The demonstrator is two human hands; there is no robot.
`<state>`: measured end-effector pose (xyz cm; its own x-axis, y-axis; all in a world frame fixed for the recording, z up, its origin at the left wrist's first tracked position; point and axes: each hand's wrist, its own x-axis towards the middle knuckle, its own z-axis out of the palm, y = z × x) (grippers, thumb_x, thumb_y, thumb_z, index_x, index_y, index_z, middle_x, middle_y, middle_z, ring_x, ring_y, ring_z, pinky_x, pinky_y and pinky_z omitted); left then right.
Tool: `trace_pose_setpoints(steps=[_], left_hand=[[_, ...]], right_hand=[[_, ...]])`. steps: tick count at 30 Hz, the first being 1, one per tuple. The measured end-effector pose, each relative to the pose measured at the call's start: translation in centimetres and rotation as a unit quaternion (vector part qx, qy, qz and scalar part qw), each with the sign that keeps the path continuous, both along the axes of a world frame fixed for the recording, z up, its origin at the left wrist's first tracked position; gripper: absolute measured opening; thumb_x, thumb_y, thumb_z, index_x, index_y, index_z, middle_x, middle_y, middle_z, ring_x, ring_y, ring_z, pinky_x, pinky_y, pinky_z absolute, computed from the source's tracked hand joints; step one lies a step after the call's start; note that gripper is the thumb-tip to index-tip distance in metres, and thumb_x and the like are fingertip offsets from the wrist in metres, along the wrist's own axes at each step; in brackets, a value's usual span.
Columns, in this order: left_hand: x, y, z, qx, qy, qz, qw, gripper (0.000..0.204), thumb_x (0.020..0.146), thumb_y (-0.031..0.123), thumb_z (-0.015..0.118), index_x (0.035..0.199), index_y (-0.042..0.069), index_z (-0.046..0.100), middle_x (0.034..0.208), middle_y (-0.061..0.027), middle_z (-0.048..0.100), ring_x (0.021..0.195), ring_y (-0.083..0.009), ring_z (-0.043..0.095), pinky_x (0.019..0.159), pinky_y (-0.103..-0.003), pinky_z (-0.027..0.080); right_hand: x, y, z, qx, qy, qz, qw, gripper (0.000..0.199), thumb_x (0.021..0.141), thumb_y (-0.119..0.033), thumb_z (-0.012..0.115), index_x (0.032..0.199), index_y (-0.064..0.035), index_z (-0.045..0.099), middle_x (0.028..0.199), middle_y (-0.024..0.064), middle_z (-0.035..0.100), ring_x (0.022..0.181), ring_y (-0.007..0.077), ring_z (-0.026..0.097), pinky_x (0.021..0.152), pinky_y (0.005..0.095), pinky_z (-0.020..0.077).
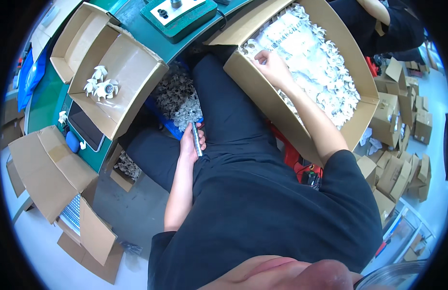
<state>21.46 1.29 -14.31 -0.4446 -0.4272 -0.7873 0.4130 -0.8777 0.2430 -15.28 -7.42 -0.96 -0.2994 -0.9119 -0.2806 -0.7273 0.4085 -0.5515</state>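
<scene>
My left hand (187,143) rests over my lap, its fingers wrapped round a slim grey rod (197,141) that looks segmented along its length. My right hand (271,68) reaches into a large cardboard box (301,145) at the right. Its fingers are curled at the box's near left corner, among small white finned plastic parts (344,87). What those fingers hold, if anything, is hidden. A clear plastic bag (294,36) with print lies on the parts. Left of my knees, a smaller open carton (132,72) holds a few white finned parts (107,89).
A green device with a white top (178,17) stands on the green table (45,104). A dark tablet (84,125) lies beside the carton. Between my legs sits a blue bin (173,129) of grey and white parts. Cardboard boxes (386,113) are piled at right; another person's arm (377,10) shows behind.
</scene>
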Motion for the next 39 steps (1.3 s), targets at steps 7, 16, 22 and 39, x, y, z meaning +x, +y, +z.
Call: trace_pose_setpoints(steps=[7, 16, 22, 39], left_hand=[[0.0, -0.1, 0.1, -0.014, -0.006, 0.017, 1.000, 0.039, 0.108, 0.049, 0.045, 0.118, 0.012, 0.054, 0.072, 0.0000, 0.051, 0.054, -0.0125, 0.049, 0.042, -0.028, 0.039], [0.9, 0.4, 0.2, -0.015, 0.007, 0.028, 0.999, 0.039, 0.108, 0.048, 0.048, 0.119, 0.012, 0.055, 0.071, -0.0015, 0.053, 0.052, -0.0129, 0.052, 0.041, -0.030, 0.042], [1.3, 0.7, 0.1, -0.008, 0.013, 0.043, 0.999, 0.038, 0.108, 0.048, 0.048, 0.119, 0.012, 0.055, 0.071, -0.0015, 0.053, 0.051, -0.0126, 0.052, 0.041, -0.030, 0.042], [1.6, -0.4, 0.0, -0.017, 0.039, 0.062, 0.997, 0.039, 0.108, 0.049, 0.047, 0.120, 0.012, 0.054, 0.071, 0.0002, 0.051, 0.051, -0.0123, 0.051, 0.040, -0.029, 0.041]], right_hand=[[-2.4, 0.7, -1.2, -0.069, -0.119, -0.043, 0.990, 0.035, 0.083, -0.033, 0.081, 0.096, -0.0023, 0.071, 0.093, 0.0139, 0.075, 0.090, 0.0206, 0.071, 0.081, 0.0331, 0.0540], [-3.0, -4.4, 4.0, -0.298, -0.299, -0.031, 0.906, 0.014, 0.093, -0.008, 0.075, 0.100, 0.0002, 0.066, 0.104, 0.0108, 0.073, 0.092, 0.0191, 0.073, 0.086, 0.0312, 0.0566], [5.4, -12.8, 10.5, -0.341, -0.231, 0.129, 0.902, 0.021, 0.096, -0.004, 0.070, 0.115, 0.0043, 0.068, 0.108, 0.0138, 0.075, 0.095, 0.0192, 0.073, 0.087, 0.0309, 0.0573], [13.0, -15.3, 11.1, -0.556, 0.164, 0.243, 0.778, 0.019, 0.081, -0.002, 0.082, 0.099, -0.0022, 0.078, 0.098, 0.0145, 0.075, 0.091, 0.0289, 0.072, 0.080, 0.0353, 0.0567]])
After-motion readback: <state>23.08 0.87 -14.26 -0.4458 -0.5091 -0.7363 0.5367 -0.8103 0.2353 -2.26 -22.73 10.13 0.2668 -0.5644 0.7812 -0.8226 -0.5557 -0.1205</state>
